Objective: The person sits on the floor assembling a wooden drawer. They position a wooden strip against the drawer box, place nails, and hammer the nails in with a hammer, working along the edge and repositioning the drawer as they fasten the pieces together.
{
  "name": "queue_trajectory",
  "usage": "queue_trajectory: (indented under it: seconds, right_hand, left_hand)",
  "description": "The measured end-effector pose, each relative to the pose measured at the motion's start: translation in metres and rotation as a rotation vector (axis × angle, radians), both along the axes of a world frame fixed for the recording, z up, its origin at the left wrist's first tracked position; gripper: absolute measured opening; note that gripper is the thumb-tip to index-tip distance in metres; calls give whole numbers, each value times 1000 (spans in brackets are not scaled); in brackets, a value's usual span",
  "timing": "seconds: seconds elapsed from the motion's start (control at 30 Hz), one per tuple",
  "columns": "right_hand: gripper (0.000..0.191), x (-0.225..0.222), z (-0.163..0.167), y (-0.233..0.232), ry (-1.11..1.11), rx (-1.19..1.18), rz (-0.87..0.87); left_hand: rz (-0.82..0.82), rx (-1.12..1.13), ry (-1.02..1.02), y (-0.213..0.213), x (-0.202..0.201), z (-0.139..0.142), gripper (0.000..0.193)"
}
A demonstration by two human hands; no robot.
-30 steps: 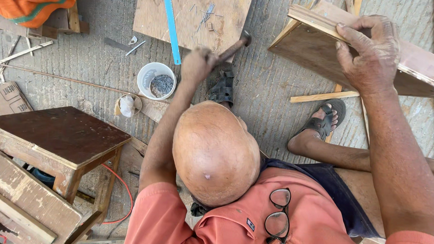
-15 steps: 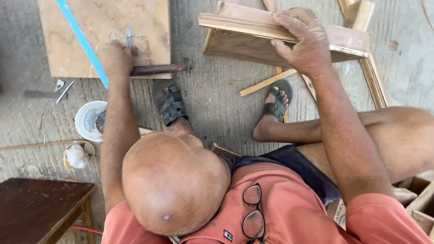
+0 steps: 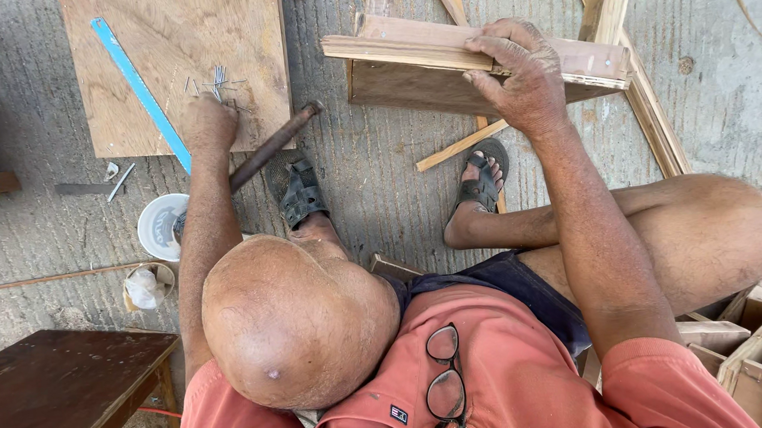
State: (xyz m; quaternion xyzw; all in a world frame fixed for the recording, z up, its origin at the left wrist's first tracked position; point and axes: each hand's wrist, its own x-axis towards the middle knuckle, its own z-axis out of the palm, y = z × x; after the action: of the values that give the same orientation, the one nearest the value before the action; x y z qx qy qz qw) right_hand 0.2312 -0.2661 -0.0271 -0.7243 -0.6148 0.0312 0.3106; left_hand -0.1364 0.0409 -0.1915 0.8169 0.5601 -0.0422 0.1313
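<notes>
1. The left hand (image 3: 209, 124) rests knuckles-up on the plywood sheet (image 3: 135, 71), with its fingertips at the scattered nails (image 3: 218, 79).
2. A hammer (image 3: 274, 147) runs out from under this hand towards the right. Whether the fingers clamp its shaft or a nail cannot be told.
3. The right hand (image 3: 519, 78) is closed over the top edge of the wooden frame (image 3: 409, 67) and holds it tilted above the concrete floor (image 3: 371, 180).
4. Step in hand, as judged: collecting a nail while the frame is kept steady.
5. Next move requirement: a fine fingertip pinch on a single nail, with no slackening of the right-hand grip.
6. Pose: the left arm is extended straight forward. The right arm is stretched forward above the raised knee.
</notes>
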Motion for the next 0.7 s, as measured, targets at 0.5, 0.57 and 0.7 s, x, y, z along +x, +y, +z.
queue_trajectory:
  seconds: [0.5,0.57,0.7]
  right_hand:
    - [37,1,-5,0,-52,39,11]
    - [37,3,-7,0,-73,41,12]
    - [36,6,-11,-1,-83,31,15]
  left_hand:
    - [24,-103,92,-4,6,5,22]
    - [8,-93,84,-5,6,5,24]
    - [-24,-61,81,-4,6,3,22]
